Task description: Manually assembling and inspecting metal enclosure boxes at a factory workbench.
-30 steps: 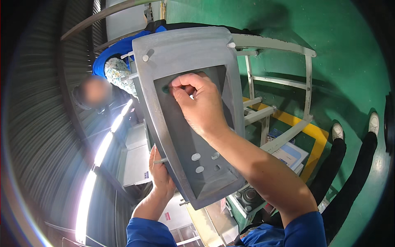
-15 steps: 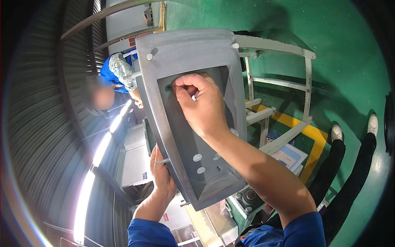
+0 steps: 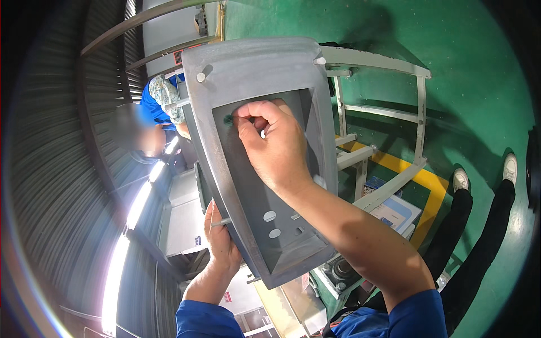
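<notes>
We hold a grey recessed metal panel (image 3: 265, 146) upright before us. Our left hand (image 3: 222, 242) grips its near left edge, fingers closed; our right hand (image 3: 273, 143) pinches shut inside the recess. A white tubular frame (image 3: 383, 112) crowds the right edge.

Bright, even indoor light. Long white light strips (image 3: 132, 225) left of the grey metal recessed panel (image 3: 256, 152) blow out into glare, with a faint flare arc along the rim beyond them. The panel's recess sits in shade; soft shadows fall on the green painted floor (image 3: 473, 84) to its right. Strong fisheye bend, black vignette corners. Centre sharp, rim soft.
</notes>
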A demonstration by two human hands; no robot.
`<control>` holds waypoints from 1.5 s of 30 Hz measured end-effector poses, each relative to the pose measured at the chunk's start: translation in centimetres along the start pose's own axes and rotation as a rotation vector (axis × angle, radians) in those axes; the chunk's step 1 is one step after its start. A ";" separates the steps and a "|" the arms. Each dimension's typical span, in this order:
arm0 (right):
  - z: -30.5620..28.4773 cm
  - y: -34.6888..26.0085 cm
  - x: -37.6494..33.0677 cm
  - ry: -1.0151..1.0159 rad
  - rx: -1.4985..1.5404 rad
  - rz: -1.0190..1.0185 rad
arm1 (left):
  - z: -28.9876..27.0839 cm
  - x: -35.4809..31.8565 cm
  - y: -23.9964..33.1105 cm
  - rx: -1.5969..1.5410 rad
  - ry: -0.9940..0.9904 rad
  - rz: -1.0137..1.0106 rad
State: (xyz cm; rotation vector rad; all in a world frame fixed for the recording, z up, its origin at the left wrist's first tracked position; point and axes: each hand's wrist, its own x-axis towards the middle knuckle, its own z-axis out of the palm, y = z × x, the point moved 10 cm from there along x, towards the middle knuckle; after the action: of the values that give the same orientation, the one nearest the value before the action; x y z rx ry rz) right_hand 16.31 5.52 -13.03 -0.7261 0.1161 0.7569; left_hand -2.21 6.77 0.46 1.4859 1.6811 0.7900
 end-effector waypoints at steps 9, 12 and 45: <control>0.1 0.2 -0.1 0.009 0.001 0.021 | -0.4 0.2 -0.1 0.012 -0.023 0.008; 0.1 0.2 -0.1 0.017 -0.005 0.018 | -0.1 0.1 0.0 0.010 -0.017 0.005; -0.1 0.0 -0.3 0.052 0.010 0.000 | -0.6 0.5 -0.1 0.029 -0.051 0.020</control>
State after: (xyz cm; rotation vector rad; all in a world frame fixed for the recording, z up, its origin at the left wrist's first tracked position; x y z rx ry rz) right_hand 16.11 5.31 -13.00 -0.7365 0.1672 0.7369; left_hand -2.81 7.27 0.60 1.5324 1.6485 0.7357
